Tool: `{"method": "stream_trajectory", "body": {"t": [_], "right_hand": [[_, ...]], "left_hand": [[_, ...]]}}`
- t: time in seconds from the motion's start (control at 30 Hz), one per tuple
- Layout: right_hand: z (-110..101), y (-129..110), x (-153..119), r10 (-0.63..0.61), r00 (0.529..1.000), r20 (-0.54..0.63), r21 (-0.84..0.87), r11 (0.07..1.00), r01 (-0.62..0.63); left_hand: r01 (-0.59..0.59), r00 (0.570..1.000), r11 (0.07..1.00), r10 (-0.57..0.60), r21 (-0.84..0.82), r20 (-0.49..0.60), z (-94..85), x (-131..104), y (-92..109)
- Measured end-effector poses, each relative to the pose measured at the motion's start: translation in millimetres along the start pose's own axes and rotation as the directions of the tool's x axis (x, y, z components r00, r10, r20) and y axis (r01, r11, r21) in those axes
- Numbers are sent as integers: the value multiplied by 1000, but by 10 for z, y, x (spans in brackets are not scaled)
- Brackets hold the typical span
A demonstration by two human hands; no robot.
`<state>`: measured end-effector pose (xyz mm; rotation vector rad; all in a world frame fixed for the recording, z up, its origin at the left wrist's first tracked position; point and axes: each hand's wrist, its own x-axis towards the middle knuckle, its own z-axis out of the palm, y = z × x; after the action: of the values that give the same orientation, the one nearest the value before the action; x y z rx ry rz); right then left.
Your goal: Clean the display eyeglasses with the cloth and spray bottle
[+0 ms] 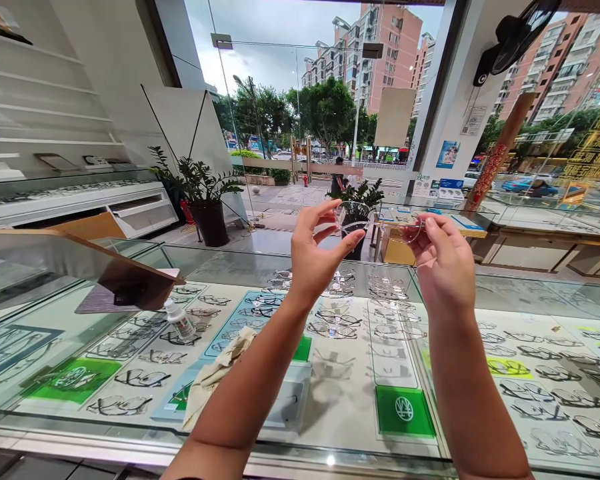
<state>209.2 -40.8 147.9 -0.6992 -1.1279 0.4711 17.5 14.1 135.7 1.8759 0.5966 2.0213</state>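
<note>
Both edges of eyeglasses point(354, 215) I grip, left hand point(316, 248) at twelve o'clock, right hand point(446, 263) at one, free room around.

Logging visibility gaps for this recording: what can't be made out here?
All in the head view:
- Glasses: ends partly covered by the left hand and right hand; the clear middle blends into the background.
- Cloth: partly hidden by the left forearm.
- Bottle: label print too small to read.
- Fan: cut off by the top edge.
- Person outside: too small for detail.
</note>
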Motion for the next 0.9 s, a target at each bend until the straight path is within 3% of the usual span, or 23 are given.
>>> {"method": "stream_trajectory", "body": {"t": [0.23, 0.33, 0.4, 0.53, 0.63, 0.9], "right_hand": [[-33, 2, 14, 22, 999, 44, -22, 1000, -21], [-132, -47, 50, 4, 998, 67, -106, 994, 3], [-196, -98, 65, -32, 989, 144, -230, 971, 65], [-236, -189, 54, -24, 915, 403, -423, 882, 209], [-222, -213, 38, 1, 880, 474, -462, 852, 248], [-291, -169, 72, 85, 808, 583, -378, 909, 176]], "left_hand": [[-18, 1000, 1000, 18, 24, 3, -9, 4, -27], [-91, 993, 992, 84, 86, 81, -81, 48, 5], [-185, 970, 971, 156, 149, 187, -138, 81, 46], [-388, 882, 889, 283, 242, 376, -215, 112, 145], [-453, 846, 850, 316, 269, 429, -235, 107, 216], [-435, 836, 871, 296, 229, 463, -254, 120, 279]]}}
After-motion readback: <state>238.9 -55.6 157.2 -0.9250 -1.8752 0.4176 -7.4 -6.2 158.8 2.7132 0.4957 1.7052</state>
